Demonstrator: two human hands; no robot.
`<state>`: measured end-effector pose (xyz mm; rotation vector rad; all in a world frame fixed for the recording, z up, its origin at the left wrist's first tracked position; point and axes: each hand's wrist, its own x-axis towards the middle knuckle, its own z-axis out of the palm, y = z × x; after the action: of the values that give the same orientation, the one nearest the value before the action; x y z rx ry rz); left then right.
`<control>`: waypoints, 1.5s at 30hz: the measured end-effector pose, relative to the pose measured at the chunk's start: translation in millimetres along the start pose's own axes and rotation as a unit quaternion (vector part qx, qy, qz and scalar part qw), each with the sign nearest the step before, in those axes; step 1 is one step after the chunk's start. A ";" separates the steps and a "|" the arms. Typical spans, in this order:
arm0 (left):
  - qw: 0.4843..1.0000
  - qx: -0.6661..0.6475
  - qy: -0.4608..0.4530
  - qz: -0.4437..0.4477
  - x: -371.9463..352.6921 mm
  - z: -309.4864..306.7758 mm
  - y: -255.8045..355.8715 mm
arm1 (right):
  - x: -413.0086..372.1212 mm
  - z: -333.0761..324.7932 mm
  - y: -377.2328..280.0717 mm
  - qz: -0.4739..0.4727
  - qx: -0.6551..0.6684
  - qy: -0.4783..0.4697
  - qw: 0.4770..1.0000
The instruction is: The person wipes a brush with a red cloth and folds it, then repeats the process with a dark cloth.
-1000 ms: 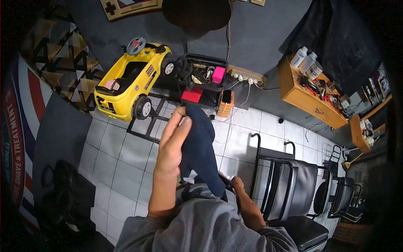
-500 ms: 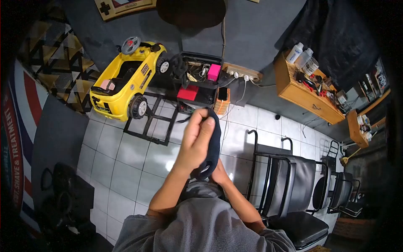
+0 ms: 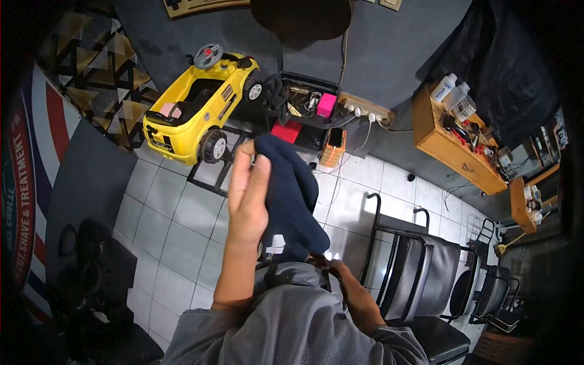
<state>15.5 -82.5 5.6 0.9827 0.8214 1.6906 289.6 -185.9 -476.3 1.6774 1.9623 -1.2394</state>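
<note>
A dark navy cloth item [image 3: 289, 194] with a small white tag [image 3: 275, 244] hangs in front of my body, spread wide. The fingers and thumb of my left hand [image 3: 248, 194] pinch its upper left corner. Low at the cloth's lower right edge is my right hand [image 3: 328, 263], mostly hidden by the cloth and blurred, so its fingers cannot be made out.
Ahead on the left stands a yellow toy car [image 3: 204, 106] beside a black rack [image 3: 304, 79] with a pink box [image 3: 326, 105]. A wooden drawer shelf [image 3: 450, 146] with bottles and tools is on the right wall. Black chairs [image 3: 435, 274] stand at the right.
The cloth has gone from a narrow folded strip to a wider spread, and its white tag now shows. My left hand has moved left and up; my right hand is lower and a little further right.
</note>
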 end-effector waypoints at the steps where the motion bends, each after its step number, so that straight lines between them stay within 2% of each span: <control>1: 1.000 0.027 0.006 0.004 -2.0 3.0 -3.6 | -11.3 -12.0 6.4 -0.026 0.099 0.016 0.995; 3: 0.998 0.049 -0.010 -0.026 -6.6 0.9 -15.9 | 62.7 33.9 66.4 -0.098 -0.046 0.220 0.969; 4: 0.996 0.068 -0.019 -0.048 -9.1 -0.7 -23.8 | 2.7 -51.5 -29.0 0.050 0.330 0.120 0.935; 5: 0.992 0.123 -0.012 -0.027 -9.6 -6.0 -39.5 | -12.7 -82.7 -64.8 0.053 0.417 0.176 0.890; 6: 0.988 0.150 -0.011 -0.036 -10.6 -4.7 -46.0 | -48.3 -128.5 -115.8 0.017 0.516 0.197 0.834; 7: 0.983 0.177 -0.011 -0.046 -11.6 -3.4 -52.5 | -97.9 -177.0 -172.8 -0.010 0.554 0.224 0.801; 8: 0.982 0.175 -0.007 -0.077 -13.6 1.4 -52.0 | -109.1 -190.0 -192.4 -0.079 0.608 0.223 0.758; 9: 0.985 0.161 -0.009 -0.064 -12.8 3.9 -57.4 | -132.1 -207.0 -212.6 -0.148 0.647 0.165 0.730; 10: 0.981 0.182 -0.012 -0.058 -13.1 7.2 -57.5 | -146.9 -215.9 -220.4 -0.193 0.618 0.129 0.751; 12: 0.976 0.213 0.002 0.055 -9.5 12.3 -69.3 | -161.2 -211.4 -250.3 -0.181 0.566 0.186 0.782; 13: 0.983 0.177 -0.003 0.043 -7.6 14.0 -67.1 | -150.8 -205.9 -248.6 -0.202 0.577 0.153 0.777; 14: 0.989 0.141 -0.007 0.033 -5.3 16.8 -60.9 | -120.9 -190.2 -242.9 -0.327 0.461 0.248 0.787; 16: 0.997 0.078 -0.008 0.019 -0.9 21.1 -45.7 | -91.1 -172.2 -229.8 -0.379 0.330 0.267 0.822; 19: 0.999 0.018 -0.006 0.026 4.4 22.7 -18.2 | -19.6 -107.1 -147.0 -0.315 0.175 0.102 0.927; 20: 1.000 -0.016 0.015 0.020 5.1 22.0 -12.1 | 28.2 -58.3 -97.3 -0.323 0.105 0.136 0.931; 22: 0.996 -0.022 0.079 0.017 3.6 20.6 1.7 | 48.9 -21.4 -37.5 -0.191 0.013 0.075 0.979; 23: 0.994 -0.020 0.100 0.028 4.8 15.8 2.7 | 38.8 -27.8 -26.9 -0.203 -0.031 0.024 0.978; 24: 0.991 -0.031 0.122 0.043 4.3 11.5 1.3 | 29.0 -20.7 -18.2 -0.151 -0.121 -0.003 0.981; 27: 0.981 -0.076 0.175 0.045 -3.8 13.3 11.8 | -5.7 -12.8 17.2 -0.094 -0.097 -0.044 0.990; 30: 0.987 0.032 0.153 0.031 -2.9 5.0 3.0 | 59.2 53.3 108.1 -0.115 -0.137 0.172 0.969; 31: 0.990 0.031 0.136 0.016 -4.6 4.6 -5.9 | 36.8 11.3 62.2 -0.018 0.088 0.135 0.987; 32: 0.987 0.085 0.112 0.076 -5.6 0.6 -22.0 | 1.4 -47.0 -4.7 0.085 0.309 0.144 0.936; 34: 0.992 0.026 0.120 0.037 -10.0 10.8 -29.2 | -67.2 -140.7 -109.5 0.009 0.440 0.201 0.875; 35: 0.979 0.132 0.078 0.131 -3.7 6.2 -40.1 | -82.0 -161.4 -132.2 -0.020 0.508 0.191 0.839; 36: 0.988 0.138 -0.004 0.067 -6.4 1.5 -40.1 | -96.9 -182.0 -154.7 -0.047 0.574 0.177 0.798; 38: 0.998 0.019 -0.015 -0.059 -13.3 11.2 -37.9 | -138.4 -209.1 -202.7 -0.147 0.656 0.174 0.720; 39: 0.997 0.030 -0.050 -0.053 -14.1 10.9 -37.6 | -148.4 -212.3 -213.1 -0.183 0.620 0.183 0.740; 40: 0.994 0.040 -0.087 -0.047 -14.1 11.1 -37.6 | -163.9 -220.1 -222.6 -0.187 0.599 0.128 0.768; 42: 0.993 0.039 -0.102 -0.035 -15.7 16.0 -33.5 | -172.9 -222.5 -244.0 -0.216 0.555 0.094 0.798; 43: 0.994 0.036 -0.105 -0.023 -15.6 19.2 -32.6 | -158.2 -209.2 -238.3 -0.236 0.588 0.047 0.772; 44: 0.994 0.008 -0.101 -0.030 -16.2 22.1 -29.8 | -141.6 -197.8 -234.7 -0.254 0.519 0.097 0.810; 45: 0.989 0.047 -0.142 -0.023 -12.3 11.6 -38.1 | -125.1 -186.3 -231.1 -0.264 0.447 0.150 0.842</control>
<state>43.7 -82.2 -25.1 1.2258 0.7330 1.4408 173.9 -121.9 -182.6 1.8054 2.2945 -2.5442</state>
